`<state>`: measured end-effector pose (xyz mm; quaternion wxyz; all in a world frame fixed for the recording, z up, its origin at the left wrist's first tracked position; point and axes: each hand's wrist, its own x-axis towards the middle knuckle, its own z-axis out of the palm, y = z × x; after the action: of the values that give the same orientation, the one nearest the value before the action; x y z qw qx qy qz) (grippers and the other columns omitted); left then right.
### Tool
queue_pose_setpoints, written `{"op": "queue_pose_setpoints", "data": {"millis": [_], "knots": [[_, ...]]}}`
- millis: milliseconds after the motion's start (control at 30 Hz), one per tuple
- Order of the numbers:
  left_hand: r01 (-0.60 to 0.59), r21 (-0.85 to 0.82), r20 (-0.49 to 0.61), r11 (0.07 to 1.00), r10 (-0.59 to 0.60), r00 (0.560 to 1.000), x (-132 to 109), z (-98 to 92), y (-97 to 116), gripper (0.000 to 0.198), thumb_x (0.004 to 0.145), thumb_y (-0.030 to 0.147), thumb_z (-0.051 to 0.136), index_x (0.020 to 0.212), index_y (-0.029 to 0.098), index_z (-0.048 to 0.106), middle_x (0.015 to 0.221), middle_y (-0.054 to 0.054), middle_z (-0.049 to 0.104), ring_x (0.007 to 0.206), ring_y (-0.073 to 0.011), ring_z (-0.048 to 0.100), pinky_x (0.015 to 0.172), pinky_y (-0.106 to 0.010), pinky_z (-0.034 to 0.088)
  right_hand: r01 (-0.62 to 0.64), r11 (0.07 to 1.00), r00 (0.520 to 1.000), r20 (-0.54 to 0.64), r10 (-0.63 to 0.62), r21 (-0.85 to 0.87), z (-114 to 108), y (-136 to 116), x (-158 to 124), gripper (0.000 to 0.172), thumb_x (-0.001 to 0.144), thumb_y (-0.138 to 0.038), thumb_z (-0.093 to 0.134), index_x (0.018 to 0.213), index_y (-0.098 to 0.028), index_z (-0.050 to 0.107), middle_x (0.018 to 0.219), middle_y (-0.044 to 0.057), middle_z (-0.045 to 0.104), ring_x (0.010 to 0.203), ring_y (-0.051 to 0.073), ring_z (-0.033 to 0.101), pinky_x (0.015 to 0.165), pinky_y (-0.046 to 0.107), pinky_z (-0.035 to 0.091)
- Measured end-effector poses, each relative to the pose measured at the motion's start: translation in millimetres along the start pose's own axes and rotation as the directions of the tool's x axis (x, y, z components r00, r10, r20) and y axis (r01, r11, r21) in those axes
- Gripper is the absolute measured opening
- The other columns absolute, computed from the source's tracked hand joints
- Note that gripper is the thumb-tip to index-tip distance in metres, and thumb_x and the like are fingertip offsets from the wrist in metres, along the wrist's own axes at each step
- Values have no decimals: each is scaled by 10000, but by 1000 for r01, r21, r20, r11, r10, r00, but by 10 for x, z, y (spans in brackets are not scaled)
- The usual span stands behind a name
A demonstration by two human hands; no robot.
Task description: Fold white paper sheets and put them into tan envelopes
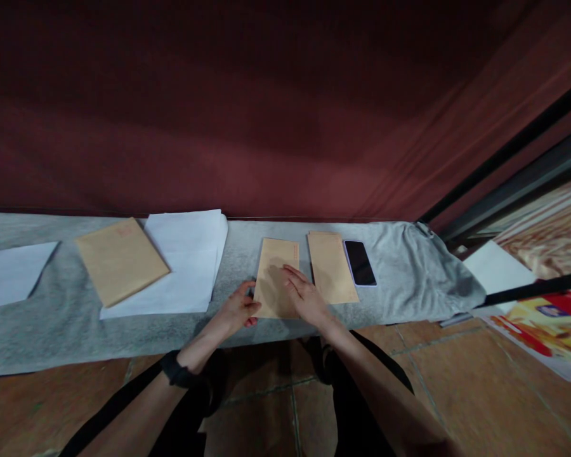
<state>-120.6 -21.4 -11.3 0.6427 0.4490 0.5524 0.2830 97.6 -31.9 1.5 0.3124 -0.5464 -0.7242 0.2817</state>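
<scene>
A brown paper envelope (275, 260) lies on the grey cloth in front of me, with small reddish print near its upper right corner. At its lower left edge, my left hand (238, 308) has the thumb over the paper and the fingers curled about the border. My right hand (307, 298) rests on the envelope's right half, its fingers stretched out and flat. Just to the right is a small stack of similar brown envelopes (332, 266), and beside that a dark-screened phone (360, 263) in a pale purple case.
Further left, a larger brown envelope pile (121, 260) overlaps white paper sheets (188, 254). Another white sheet (14, 273) lies at the far left. Grey cloth (409, 273) covers the narrow bench, backed by a dark red curtain (266, 127). A printed red-and-yellow box (552, 324) stands at right.
</scene>
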Motion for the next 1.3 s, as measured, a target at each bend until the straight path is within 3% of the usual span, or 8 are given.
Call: {"op": "queue_pose_setpoints", "data": {"millis": [100,233,367,533,700,1000,1300], "knots": [[7,-14,-29,1000,-7,1000,-19,48,-1,684,651,267,802,1276,229,525,586,74,634,400,-147,585,411,-230,411,36,918,999,32,-25,-394,176,155,40,541,1067,-389,366,1560,-176,425,1630,95,404,1529,213,338,1251,442,303],[-11,51,-50,999,13,999,-47,83,7,874,701,271,765,1486,191,391,598,66,638,428,-159,598,428,-239,432,-16,839,999,-38,-5,-544,371,278,142,622,1073,-424,357,1599,-94,321,1654,146,328,1552,243,283,1271,450,239],[-58,54,-32,997,60,998,-69,97,8,990,732,262,737,1597,199,260,596,70,621,422,-147,585,409,-219,398,-98,819,992,-122,34,-565,443,272,328,666,1085,-446,322,1581,-2,315,1651,220,290,1552,302,273,1259,472,238],[-6,-41,67,999,9,998,-33,53,-9,773,724,284,760,1452,189,518,627,55,605,460,-142,613,480,-251,490,-153,815,980,-191,52,-559,459,266,512,670,1090,-445,306,1585,7,294,1645,245,278,1547,321,280,1248,496,249],[17,-82,54,996,-12,998,20,38,-75,634,698,282,788,1306,189,637,706,22,624,493,-152,643,500,-266,504,-160,802,981,-180,67,-575,446,292,565,672,1089,-439,328,1583,15,291,1641,248,283,1547,322,281,1252,498,245],[42,-170,76,985,-29,997,73,51,-123,544,652,240,811,1181,205,690,770,-26,670,630,-210,687,569,-329,559,-21,809,996,-79,-31,-588,432,295,391,621,1086,-423,340,1589,-60,322,1653,187,308,1560,259,260,1262,474,252],[28,-260,68,965,-11,998,32,62,-71,480,561,264,877,1008,192,717,822,-34,700,798,-243,701,678,-394,606,100,852,992,120,-44,-514,350,162,226,603,1101,-459,266,1586,-114,357,1672,143,276,1568,220,234,1277,419,228]]}}
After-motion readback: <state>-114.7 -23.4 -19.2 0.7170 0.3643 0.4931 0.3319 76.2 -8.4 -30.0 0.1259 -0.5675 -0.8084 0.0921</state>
